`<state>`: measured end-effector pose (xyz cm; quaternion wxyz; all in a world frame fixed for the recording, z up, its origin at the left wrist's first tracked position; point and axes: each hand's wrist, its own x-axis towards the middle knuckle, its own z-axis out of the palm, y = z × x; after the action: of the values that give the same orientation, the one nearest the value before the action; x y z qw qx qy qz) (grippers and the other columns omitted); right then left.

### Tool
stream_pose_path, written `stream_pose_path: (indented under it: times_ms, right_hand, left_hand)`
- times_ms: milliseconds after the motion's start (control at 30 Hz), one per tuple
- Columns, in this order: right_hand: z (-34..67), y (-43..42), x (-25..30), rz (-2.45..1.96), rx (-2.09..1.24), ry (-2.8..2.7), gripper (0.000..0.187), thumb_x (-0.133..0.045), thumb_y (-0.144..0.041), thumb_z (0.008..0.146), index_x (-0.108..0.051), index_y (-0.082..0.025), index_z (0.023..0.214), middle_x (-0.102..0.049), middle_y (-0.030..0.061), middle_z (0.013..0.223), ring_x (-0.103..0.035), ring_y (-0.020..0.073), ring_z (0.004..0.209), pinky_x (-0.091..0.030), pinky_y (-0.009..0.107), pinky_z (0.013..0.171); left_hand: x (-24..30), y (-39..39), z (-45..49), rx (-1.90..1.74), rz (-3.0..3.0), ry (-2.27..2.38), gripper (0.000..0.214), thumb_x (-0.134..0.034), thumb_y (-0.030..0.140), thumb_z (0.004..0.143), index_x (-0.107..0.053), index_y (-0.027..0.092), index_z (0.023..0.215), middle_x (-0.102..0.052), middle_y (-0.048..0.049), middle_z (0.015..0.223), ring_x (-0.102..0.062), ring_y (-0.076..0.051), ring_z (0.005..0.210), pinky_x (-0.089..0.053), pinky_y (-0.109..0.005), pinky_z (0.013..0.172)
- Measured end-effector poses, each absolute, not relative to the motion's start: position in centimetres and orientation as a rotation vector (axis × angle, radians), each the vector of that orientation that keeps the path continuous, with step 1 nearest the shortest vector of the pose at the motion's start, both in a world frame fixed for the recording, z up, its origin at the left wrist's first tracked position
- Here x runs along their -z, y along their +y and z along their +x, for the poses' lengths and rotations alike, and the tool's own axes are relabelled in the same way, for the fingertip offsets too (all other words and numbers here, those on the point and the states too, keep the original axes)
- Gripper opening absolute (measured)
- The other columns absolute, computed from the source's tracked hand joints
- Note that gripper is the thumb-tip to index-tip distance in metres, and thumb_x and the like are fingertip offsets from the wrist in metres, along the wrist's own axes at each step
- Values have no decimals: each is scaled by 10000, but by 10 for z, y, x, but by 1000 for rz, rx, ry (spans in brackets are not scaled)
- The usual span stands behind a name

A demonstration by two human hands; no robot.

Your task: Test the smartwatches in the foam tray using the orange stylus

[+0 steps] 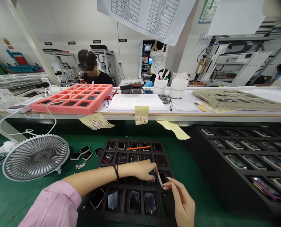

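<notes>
A worker's left hand point(142, 170), in a pink sleeve point(52, 205) with a black wristband point(116, 172), curls over a dark smartwatch body point(152, 173) in the third row of a black foam tray point(169, 201) on a green mat point(17, 201); whether it grips the body cannot be told. The right hand point(182, 201) closes to a narrow pinch, its fingertips point(167, 185) on a silver-edged watch body point(161, 178) just beside the left hand, toward the right end of that row. Other watch bodies sit in the tray's compartments, and an orange stick point(138, 148) lies across the top row. More bodies point(85, 153) lie loose on the mat left of the tray, near a white desk fan point(35, 157). A second black tray point(240, 164) of watch bodies stands to the right. On the desk point(202, 115) beyond are a salmon-pink tray point(71, 108), a ruled sheet point(135, 101), two white cups point(160, 83) and a beige tray point(237, 99). Across the desk, a co-worker in black point(95, 75) faces the camera's way, while another in white point(158, 60) reaches up at a machine point(146, 60).
</notes>
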<state>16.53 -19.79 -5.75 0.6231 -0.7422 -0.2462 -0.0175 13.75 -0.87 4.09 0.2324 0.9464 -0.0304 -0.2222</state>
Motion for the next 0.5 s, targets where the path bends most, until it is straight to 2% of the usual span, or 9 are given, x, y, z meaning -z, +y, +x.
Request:
stream_pose_path:
  times_ms: [133, 200, 300, 367, 500]
  right_hand:
    - [165, -199, 58, -1682, 53, -526, 265, -493, -375, 872, -663, -178, 922, -689, 62, 733, -666, 207, 674, -532, 285, 631]
    - [164, -200, 59, -1660, 57, -499, 268, -494, -376, 873, -659, -172, 930, -686, 65, 729, -663, 210, 673, -532, 295, 639]
    - [164, -199, 60, -1637, 49, -448, 280, -503, -386, 867, -662, -164, 930, -681, 67, 726, -655, 211, 663, -531, 311, 645]
    - [164, -199, 60, -1624, 42, -421, 288, -512, -396, 858, -668, -159, 914, -678, 72, 734, -645, 210, 656, -528, 312, 628]
    - [164, -199, 59, -1601, 65, -419, 281, -534, -398, 842, -673, -158, 885, -661, 69, 720, -616, 199, 631, -508, 302, 597]
  left_hand:
    - [-46, -18, 163, 482, 2668, -190, 376, -549, 284, 797, -500, 185, 1157, -567, -96, 1057, -582, -209, 979, -476, -258, 787]
    - [-40, -29, 172, 544, 2711, -247, 408, -548, 319, 794, -501, 160, 1167, -571, -129, 1073, -584, -227, 970, -482, -257, 742]
    - [-24, -50, 178, 651, 2899, -278, 467, -535, 386, 818, -512, 90, 1178, -566, -203, 1127, -568, -290, 1004, -487, -313, 734]
    - [-15, -65, 180, 655, 3005, -269, 448, -577, 319, 802, -527, 71, 1172, -564, -216, 1161, -546, -317, 1047, -485, -350, 764]
    - [-4, -82, 188, 812, 3017, -347, 370, -678, 180, 699, -625, 140, 1063, -647, -148, 1098, -564, -333, 1040, -478, -399, 797]
